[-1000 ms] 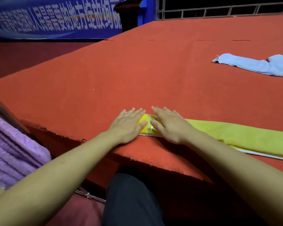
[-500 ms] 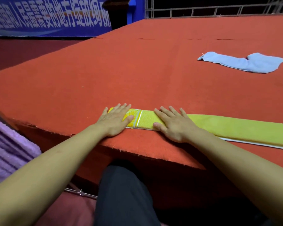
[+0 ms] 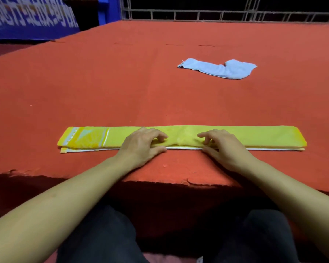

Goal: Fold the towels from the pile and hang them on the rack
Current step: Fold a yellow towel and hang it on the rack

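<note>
1. The yellow towel (image 3: 235, 134) lies folded into a long thin strip, running left to right close to the near edge of the red table (image 3: 103, 82).
2. There is lots of bare red room on the far side of the strip and to its left.
3. A blue towel (image 3: 219, 68) lies crumpled far off to the right, well apart from the yellow one.
4. The left hand (image 3: 141, 147) rests on the middle of the strip, fingers curled a little, thumb by the near edge. It presses down and is not gripping.
5. The right hand (image 3: 223, 147) rests just beside it, fingers bent on the cloth, loose too.
6. A small gap of towel shows between the hands.
7. The near table edge looks ragged.
8. A metal railing (image 3: 217, 14) stands at the far side, and a blue banner (image 3: 27, 18) hangs far left.
</note>
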A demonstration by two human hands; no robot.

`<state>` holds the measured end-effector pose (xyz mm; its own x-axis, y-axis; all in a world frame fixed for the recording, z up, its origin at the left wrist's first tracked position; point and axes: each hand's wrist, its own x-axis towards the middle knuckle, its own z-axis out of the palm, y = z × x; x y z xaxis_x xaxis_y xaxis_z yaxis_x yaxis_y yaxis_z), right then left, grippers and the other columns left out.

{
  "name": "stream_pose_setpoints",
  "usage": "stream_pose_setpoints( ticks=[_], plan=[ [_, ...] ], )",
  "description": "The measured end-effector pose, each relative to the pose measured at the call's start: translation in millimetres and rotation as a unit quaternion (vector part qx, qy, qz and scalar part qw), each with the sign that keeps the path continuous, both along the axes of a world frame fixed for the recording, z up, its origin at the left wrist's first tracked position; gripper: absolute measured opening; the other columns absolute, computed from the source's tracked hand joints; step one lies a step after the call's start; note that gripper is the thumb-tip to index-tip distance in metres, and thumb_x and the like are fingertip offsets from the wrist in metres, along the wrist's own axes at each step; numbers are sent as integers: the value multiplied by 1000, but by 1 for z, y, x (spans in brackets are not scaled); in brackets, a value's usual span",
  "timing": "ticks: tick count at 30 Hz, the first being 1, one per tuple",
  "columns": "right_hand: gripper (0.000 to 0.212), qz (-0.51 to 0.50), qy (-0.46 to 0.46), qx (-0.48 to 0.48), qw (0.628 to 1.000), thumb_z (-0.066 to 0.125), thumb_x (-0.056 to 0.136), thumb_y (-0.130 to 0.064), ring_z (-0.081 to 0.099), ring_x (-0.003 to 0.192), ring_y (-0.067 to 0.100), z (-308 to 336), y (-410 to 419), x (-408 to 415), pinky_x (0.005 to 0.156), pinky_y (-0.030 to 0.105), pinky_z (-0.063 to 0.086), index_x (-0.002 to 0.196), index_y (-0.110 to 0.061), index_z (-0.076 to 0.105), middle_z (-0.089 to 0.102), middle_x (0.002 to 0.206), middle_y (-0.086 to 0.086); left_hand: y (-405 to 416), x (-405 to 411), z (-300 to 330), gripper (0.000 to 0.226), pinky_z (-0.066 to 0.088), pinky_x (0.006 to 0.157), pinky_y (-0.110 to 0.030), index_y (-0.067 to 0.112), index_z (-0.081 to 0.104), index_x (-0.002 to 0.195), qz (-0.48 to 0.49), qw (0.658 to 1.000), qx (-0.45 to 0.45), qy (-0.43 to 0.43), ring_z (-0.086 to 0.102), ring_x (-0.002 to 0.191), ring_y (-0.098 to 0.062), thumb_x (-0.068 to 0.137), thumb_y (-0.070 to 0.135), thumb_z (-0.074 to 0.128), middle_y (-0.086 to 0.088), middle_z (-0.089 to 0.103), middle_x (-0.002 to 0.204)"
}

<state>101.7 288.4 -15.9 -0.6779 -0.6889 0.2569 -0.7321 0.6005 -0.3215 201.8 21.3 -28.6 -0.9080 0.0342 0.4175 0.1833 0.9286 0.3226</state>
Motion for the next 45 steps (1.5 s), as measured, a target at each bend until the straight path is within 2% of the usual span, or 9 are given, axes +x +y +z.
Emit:
stream_pose_setpoints(
  ticks=[5, 12, 15, 18, 22, 25, 27, 37, 45],
  plan=[
    [34, 4, 3, -42, 999, 66, 91, -15, 55, 97, 18, -3, 8, -7, 80, 24, 35, 125, -21, 62, 57, 96, -15, -7, 2, 1, 20, 47, 81, -31, 30, 69, 106, -5, 999, 37, -6, 53, 86, -7, 87, 31, 73, 25, 61, 92],
    [40, 27, -19, -39, 999, 64, 92, -13, 51, 91, 14, 0, 15, -6, 84, 34, 45, 130, -22, 57, 58, 90, -19, -8, 6, 1, 20, 48, 79, -30, 32, 70, 106, -7, 999, 44, -12, 53, 82, -2, 86, 28, 73, 31, 58, 80],
    [41, 30, 12, -7, 999, 62, 92, -28, 53, 91, 17, 8, 9, -4, 81, 34, 44, 132, -23, 55, 61, 91, -16, 0, 2, 11, 22, 48, 82, -32, 33, 67, 109, 11, 1000, 15, -17, 53, 87, -8, 89, 42, 63, 26, 60, 86],
    [39, 7, 50, -29, 998, 46, 95, -43, 55, 92, 20, 22, -19, -4, 84, 36, 46, 127, -26, 59, 65, 102, -9, 15, -18, 31, 32, 44, 94, -38, 32, 64, 117, 23, 1000, 9, -5, 55, 105, -17, 93, 44, 45, 14, 64, 117],
    [69, 11, 54, 113, 992, 13, 90, -60, 45, 132, 29, 10, -62, -8, 107, 48, 38, 143, -29, 45, 49, 145, 2, 20, -37, 25, 55, 13, 121, -45, 35, 20, 154, 39, 975, -119, -187, 16, 150, -14, 102, 52, 26, 12, 19, 162],
    [64, 13, -31, 193, 981, 13, 98, -62, 11, 151, 18, -8, -63, -17, 122, 46, 7, 156, -35, 9, 14, 164, -8, 13, -32, 8, 67, -4, 122, -48, 35, -4, 156, 52, 949, -148, -273, -5, 151, -11, 97, 63, 11, 13, -4, 164],
    [64, 14, -52, 203, 978, 15, 98, -62, 4, 152, 15, -9, -61, -22, 123, 45, 1, 156, -36, 2, 7, 164, -11, 12, -32, 8, 69, -5, 122, -48, 34, -5, 156, 57, 947, -142, -282, -7, 151, -12, 96, 65, 9, 12, -5, 164],
    [67, -40, -59, 217, 974, 13, 94, -69, 1, 152, 17, 0, -21, -33, 122, 49, -2, 155, -42, 2, 3, 165, -11, 26, -39, 22, 65, -5, 121, -52, 35, -2, 156, 60, 949, -153, -269, -8, 151, -13, 99, 61, 13, 11, -6, 164],
    [66, -125, -65, 231, 963, 12, 94, -69, 1, 152, 17, 2, 62, -66, 121, 52, -3, 155, -43, 3, 5, 165, -10, 135, -93, 20, 62, -5, 120, -54, 36, -4, 156, -36, 957, -149, -245, -10, 151, -14, 100, 57, 14, 12, -7, 164]
  ],
)
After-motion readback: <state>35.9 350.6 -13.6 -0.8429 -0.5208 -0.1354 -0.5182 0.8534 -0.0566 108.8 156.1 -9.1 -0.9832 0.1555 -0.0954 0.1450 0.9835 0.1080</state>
